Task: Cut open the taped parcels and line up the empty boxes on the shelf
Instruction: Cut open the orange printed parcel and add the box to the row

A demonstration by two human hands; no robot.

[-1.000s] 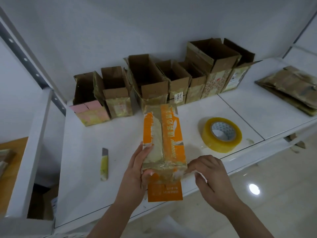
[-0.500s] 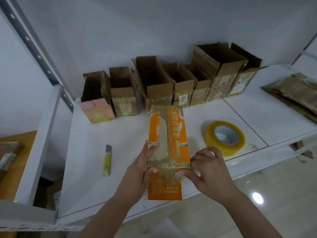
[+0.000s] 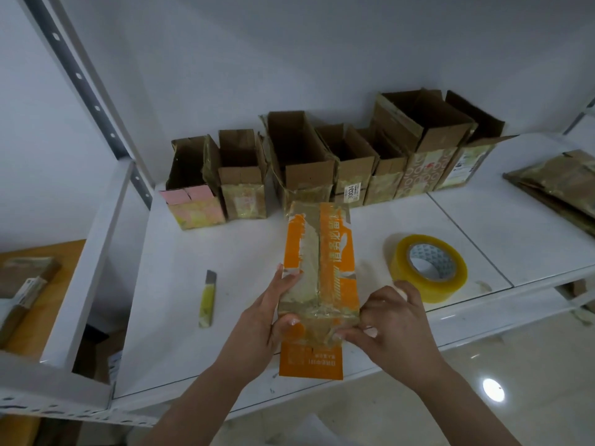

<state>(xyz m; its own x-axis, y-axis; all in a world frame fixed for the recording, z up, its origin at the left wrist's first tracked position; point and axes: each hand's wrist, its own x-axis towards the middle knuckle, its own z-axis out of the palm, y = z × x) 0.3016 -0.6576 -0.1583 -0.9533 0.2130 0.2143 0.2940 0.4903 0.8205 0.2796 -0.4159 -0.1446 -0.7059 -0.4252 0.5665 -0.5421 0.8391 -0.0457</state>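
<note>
Head view shows both hands closed round the near end of the orange parcel [image 3: 320, 272], which lies lengthwise on the white shelf [image 3: 180, 317]. The left hand [image 3: 260, 320] wraps the parcel's left side, fingers along the top edge and thumb pressed on the taped near face. The right hand [image 3: 391, 320] curls at the parcel's right near corner, thumb and fingertips pinching the tape there.

Over the last second the parcel has barely shifted; the right hand's fingers have worked closer onto that corner and the near orange flap [image 3: 310, 360] hangs open below the shelf edge as before. I judge this as the end flap being peeled loose by hand, so the parcel is part-opened, not yet an empty box.

Left of the parcel, apart from it, lies the yellow utility knife [image 3: 207, 299], untouched. Right of the parcel sits the tape roll [image 3: 428, 267], just behind the right hand. Beyond the parcel's far end stands the row of opened boxes [image 3: 322, 162] against the wall, nearly touching it. Far right of the parcel rests a stack of flattened cardboard [image 3: 560, 185].
</note>
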